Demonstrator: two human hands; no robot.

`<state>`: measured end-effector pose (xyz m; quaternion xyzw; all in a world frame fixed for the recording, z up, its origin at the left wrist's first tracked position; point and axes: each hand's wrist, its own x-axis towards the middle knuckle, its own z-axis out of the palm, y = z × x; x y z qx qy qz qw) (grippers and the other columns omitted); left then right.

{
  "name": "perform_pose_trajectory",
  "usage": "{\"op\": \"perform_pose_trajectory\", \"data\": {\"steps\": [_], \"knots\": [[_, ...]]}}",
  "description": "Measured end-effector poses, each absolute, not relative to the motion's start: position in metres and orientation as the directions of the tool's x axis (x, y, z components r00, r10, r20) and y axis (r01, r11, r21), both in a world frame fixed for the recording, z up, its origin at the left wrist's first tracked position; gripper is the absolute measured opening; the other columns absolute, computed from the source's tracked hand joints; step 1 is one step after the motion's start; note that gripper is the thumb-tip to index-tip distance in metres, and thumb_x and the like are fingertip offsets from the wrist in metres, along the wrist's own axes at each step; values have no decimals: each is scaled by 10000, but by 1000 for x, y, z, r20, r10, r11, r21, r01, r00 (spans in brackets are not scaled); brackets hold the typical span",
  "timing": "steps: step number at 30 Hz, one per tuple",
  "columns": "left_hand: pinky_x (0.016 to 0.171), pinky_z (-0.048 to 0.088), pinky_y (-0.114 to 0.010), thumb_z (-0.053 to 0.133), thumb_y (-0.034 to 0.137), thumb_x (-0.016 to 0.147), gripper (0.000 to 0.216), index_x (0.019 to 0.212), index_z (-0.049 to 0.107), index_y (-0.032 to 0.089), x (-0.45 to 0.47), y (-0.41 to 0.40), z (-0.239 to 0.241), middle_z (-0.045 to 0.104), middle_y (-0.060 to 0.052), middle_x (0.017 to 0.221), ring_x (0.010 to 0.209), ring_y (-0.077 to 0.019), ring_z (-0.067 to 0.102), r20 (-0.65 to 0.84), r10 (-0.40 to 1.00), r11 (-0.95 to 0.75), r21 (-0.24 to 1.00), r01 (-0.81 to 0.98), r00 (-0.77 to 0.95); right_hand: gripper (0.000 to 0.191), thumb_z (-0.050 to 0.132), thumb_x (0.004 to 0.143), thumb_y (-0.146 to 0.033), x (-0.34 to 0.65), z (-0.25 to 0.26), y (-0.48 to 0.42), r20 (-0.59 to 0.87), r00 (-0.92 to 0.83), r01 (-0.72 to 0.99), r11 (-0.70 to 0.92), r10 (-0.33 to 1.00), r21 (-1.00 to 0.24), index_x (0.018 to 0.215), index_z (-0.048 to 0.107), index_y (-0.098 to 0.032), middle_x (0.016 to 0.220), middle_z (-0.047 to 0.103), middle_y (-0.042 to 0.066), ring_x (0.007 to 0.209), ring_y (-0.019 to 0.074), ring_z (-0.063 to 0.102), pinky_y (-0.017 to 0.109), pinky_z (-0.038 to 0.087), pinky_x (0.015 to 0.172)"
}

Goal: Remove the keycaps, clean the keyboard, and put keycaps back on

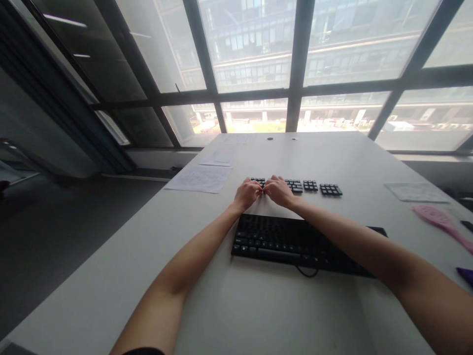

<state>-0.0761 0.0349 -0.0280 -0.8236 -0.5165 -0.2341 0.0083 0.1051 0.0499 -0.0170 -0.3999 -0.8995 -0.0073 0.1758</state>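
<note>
Black keycaps lie in small blocks on the white table (207,231): a number block (331,190) at the right, a smaller block (310,186) beside it, and a wider set of keycaps (294,186) partly covered by my hands. My left hand (247,194) and my right hand (278,191) meet over the left part of that set, fingers bent and fingertips pinched close together. A small dark bit shows between the fingertips, too small to name. Under my right forearm lies a black keyboard (273,241), a short loop of its cable (307,273) showing at the near edge.
Printed sheets of paper (201,178) lie along the table's left side. On the right are a clear plastic bag (417,193), a pink hairbrush (439,219) and a purple object (465,275). Large windows (254,49) stand beyond the far edge.
</note>
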Motion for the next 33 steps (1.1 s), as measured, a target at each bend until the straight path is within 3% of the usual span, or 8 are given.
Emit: {"op": "perform_pose_trajectory", "data": {"steps": [6, 11, 15, 20, 33], "knots": [[878, 494, -325, 744, 203, 804, 80, 861, 797, 221, -84, 25, -15, 771, -35, 896, 912, -214, 629, 401, 860, -453, 313, 834, 316, 182, 603, 914, -160, 106, -9, 31, 381, -595, 711, 685, 708, -161, 849, 771, -191, 932, 733, 95, 988, 253, 544, 367, 351, 881], [753, 482, -290, 764, 286, 791, 99, 860, 807, 229, -90, -25, 8, 757, -19, 776, 743, -175, 611, 380, 885, -436, 473, 765, 269, 74, 690, 834, -155, 124, 4, -21, 505, -485, 563, 697, 714, -444, 814, 744, -201, 815, 710, 40, 837, 201, 582, 322, 424, 823], [694, 471, -268, 761, 292, 780, 123, 872, 812, 228, -88, -82, 18, 754, -22, 773, 732, -167, 619, 266, 917, -400, 629, 667, 298, 64, 705, 798, -152, 145, 12, -73, 418, -443, 481, 604, 793, -636, 809, 743, -202, 800, 706, 27, 777, 183, 614, 295, 450, 732], [781, 510, -259, 740, 273, 802, 121, 869, 805, 197, -78, -121, 16, 773, -31, 852, 816, -175, 694, 145, 920, -323, 805, 498, 363, 62, 697, 798, -172, 155, 0, -113, 290, -450, 430, 489, 845, -759, 794, 751, -203, 785, 724, 12, 762, 176, 652, 282, 472, 722], [830, 517, -310, 713, 200, 817, 108, 832, 805, 254, -64, -125, 4, 781, -3, 872, 852, -186, 673, 238, 878, -459, 668, 586, 416, 83, 709, 782, -146, 149, -15, -118, 306, -401, 459, 479, 863, -749, 763, 753, -214, 793, 749, 34, 779, 212, 677, 322, 505, 763]]}}
